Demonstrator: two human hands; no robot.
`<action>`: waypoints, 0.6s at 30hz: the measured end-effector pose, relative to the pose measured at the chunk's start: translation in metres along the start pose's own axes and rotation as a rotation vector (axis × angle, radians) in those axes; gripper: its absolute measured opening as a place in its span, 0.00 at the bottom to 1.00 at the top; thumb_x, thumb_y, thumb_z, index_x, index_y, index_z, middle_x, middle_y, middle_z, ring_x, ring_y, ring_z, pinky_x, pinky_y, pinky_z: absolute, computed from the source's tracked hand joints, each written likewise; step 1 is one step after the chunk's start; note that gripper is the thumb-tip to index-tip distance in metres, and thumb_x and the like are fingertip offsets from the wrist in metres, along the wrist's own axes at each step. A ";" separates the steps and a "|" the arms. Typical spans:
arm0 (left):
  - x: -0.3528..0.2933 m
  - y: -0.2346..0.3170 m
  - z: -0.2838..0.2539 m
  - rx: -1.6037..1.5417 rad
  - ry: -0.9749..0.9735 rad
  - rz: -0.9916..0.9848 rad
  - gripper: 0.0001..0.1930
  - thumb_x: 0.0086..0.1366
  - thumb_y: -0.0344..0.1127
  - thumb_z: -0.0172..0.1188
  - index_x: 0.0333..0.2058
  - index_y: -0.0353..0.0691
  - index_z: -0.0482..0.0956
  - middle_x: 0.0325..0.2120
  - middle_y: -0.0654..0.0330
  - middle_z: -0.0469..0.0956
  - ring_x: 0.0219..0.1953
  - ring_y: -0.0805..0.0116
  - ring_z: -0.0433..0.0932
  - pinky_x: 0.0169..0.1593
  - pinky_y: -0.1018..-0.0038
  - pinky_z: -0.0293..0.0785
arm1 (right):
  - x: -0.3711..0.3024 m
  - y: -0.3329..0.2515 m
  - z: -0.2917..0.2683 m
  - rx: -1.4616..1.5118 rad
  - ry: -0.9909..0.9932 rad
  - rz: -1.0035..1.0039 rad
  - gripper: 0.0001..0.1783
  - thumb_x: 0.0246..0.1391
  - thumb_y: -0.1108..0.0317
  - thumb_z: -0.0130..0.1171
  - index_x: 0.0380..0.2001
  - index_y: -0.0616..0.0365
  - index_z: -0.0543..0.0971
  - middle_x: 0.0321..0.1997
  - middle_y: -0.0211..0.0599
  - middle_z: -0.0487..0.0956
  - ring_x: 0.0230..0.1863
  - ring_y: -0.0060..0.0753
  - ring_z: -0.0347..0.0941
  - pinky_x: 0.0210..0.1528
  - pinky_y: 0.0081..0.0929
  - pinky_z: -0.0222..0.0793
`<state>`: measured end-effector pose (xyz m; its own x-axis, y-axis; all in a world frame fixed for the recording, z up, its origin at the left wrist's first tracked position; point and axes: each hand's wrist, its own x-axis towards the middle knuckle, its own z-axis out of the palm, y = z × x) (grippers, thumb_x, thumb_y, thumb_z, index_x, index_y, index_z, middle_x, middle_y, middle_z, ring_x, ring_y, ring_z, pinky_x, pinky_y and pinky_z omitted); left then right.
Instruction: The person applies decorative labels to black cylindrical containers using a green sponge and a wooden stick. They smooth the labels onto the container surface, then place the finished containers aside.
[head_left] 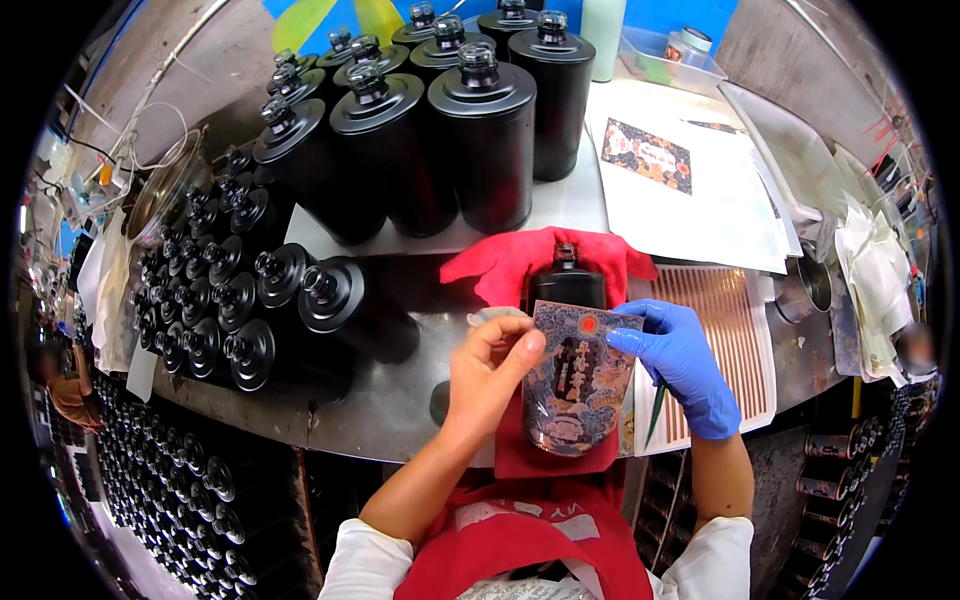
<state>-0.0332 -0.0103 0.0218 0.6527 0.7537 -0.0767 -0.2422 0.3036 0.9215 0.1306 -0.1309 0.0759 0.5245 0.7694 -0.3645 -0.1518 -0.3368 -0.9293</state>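
A black glass bottle (566, 290) lies on a red cloth in front of me, its neck pointing away. Over its body is a dark patterned label (578, 385) with a red round spot near the top. My left hand (488, 375), bare, pinches at the label's upper left edge with thumb and forefinger. At the upper right corner, the closed fingertips of my right hand (685, 360), in a blue glove, grip the label. A thin green pointed tool (656, 415) sticks out beneath the right palm. Whether the label's lower part touches the glass, I cannot tell.
Several large black bottles (482, 150) stand on a raised board behind the red cloth (500, 265). More black bottles (345, 310) crowd the left. A striped sheet (725, 350) lies at right; beyond it, white paper (680, 225) bears another patterned label (645, 155). A clear tray (672, 70) stands behind.
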 end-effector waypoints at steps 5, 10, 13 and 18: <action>0.021 0.000 0.007 0.091 0.062 -0.045 0.05 0.57 0.27 0.62 0.29 0.33 0.76 0.24 0.66 0.75 0.25 0.81 0.71 0.30 0.84 0.67 | 0.020 0.010 -0.005 0.036 0.042 0.012 0.10 0.45 0.72 0.65 0.31 0.65 0.80 0.28 0.31 0.79 0.29 0.18 0.73 0.35 0.17 0.69; 0.024 -0.008 0.007 0.024 0.113 0.051 0.03 0.58 0.26 0.60 0.29 0.34 0.76 0.25 0.65 0.75 0.26 0.80 0.71 0.31 0.84 0.68 | 0.035 0.007 -0.003 0.017 0.062 0.017 0.07 0.43 0.73 0.66 0.27 0.64 0.80 0.26 0.32 0.79 0.28 0.18 0.72 0.33 0.16 0.69; 0.027 -0.011 0.007 -0.003 0.138 0.063 0.03 0.59 0.26 0.59 0.29 0.34 0.75 0.26 0.65 0.75 0.28 0.80 0.71 0.31 0.83 0.68 | 0.043 0.004 -0.004 0.041 0.052 0.005 0.07 0.42 0.73 0.67 0.26 0.63 0.80 0.26 0.32 0.79 0.28 0.17 0.72 0.32 0.16 0.69; 0.031 -0.013 0.008 -0.017 0.143 0.069 0.03 0.59 0.25 0.60 0.29 0.33 0.75 0.26 0.65 0.75 0.28 0.80 0.71 0.32 0.83 0.68 | 0.049 0.007 -0.006 0.018 0.059 0.019 0.07 0.43 0.72 0.67 0.26 0.63 0.80 0.25 0.31 0.79 0.27 0.16 0.72 0.32 0.15 0.68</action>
<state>-0.0039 0.0041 0.0106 0.5257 0.8479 -0.0679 -0.2962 0.2574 0.9198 0.1601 -0.0983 0.0519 0.5694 0.7296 -0.3788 -0.1774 -0.3409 -0.9232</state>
